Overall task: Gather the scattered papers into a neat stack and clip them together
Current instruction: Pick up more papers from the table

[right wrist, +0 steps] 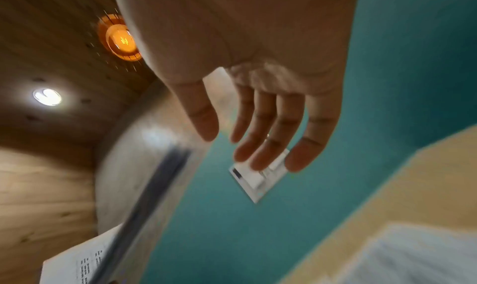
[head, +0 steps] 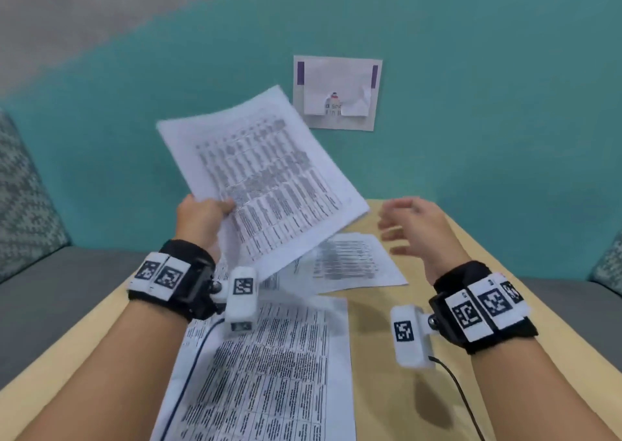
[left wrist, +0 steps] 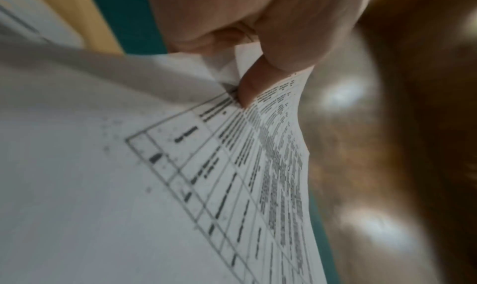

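two hands; right blurred, lifted sheets hide table papers.

Matt paper sheets, smooth wooden table

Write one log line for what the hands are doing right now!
left hand: holds printed sheets lifted | right hand: open, empty | table: two sheets remain | clip: unseen

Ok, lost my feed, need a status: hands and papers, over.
Left hand pinching lifted sheets. Right hand open, empty, above table. Two papers still flat. No clip seen.
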